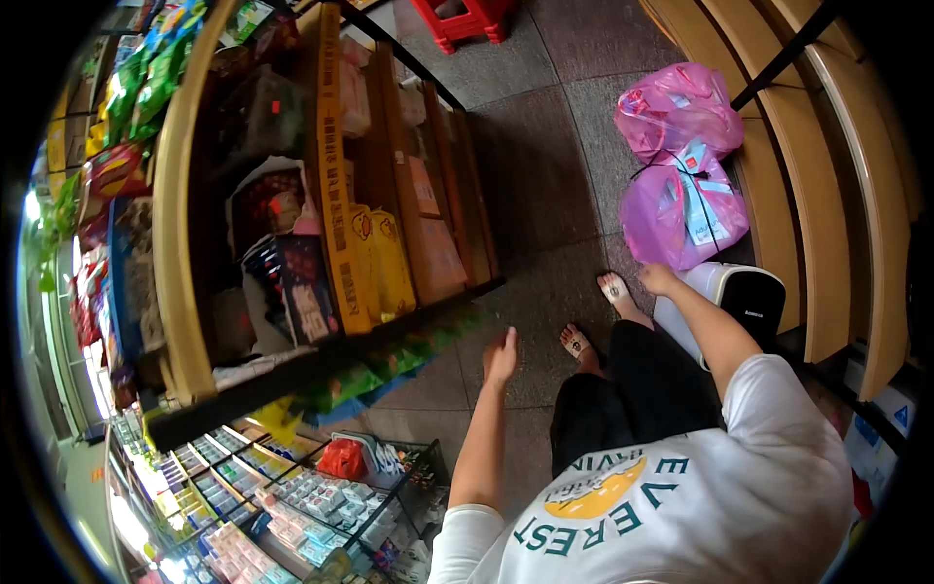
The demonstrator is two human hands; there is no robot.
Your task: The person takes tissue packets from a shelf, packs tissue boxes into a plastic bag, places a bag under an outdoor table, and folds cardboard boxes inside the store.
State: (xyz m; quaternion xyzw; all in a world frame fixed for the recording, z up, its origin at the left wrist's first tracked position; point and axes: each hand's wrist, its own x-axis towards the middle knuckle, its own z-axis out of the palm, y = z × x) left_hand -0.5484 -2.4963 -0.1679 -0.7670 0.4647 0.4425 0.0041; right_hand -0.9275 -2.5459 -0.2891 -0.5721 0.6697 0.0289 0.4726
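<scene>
My left hand hangs over the dark tiled floor, to the right of the shelf's lower end. Its fingers are drawn together, the thumb lies along them, and nothing shows in it. Beside the lower edge of a pink plastic bag is my right hand, its fingers curled in and no object visible in them. A white and black appliance lies close by, partly under my right forearm. The lower bag has a dark cord round it and a light blue packet on it; another pink bag sits just above.
A wooden shelf rack with packaged goods, one yellow, stands at the left. Wooden shelf boards run down the right side. A red stool is at the top. Small boxes fill a display rack at the lower left.
</scene>
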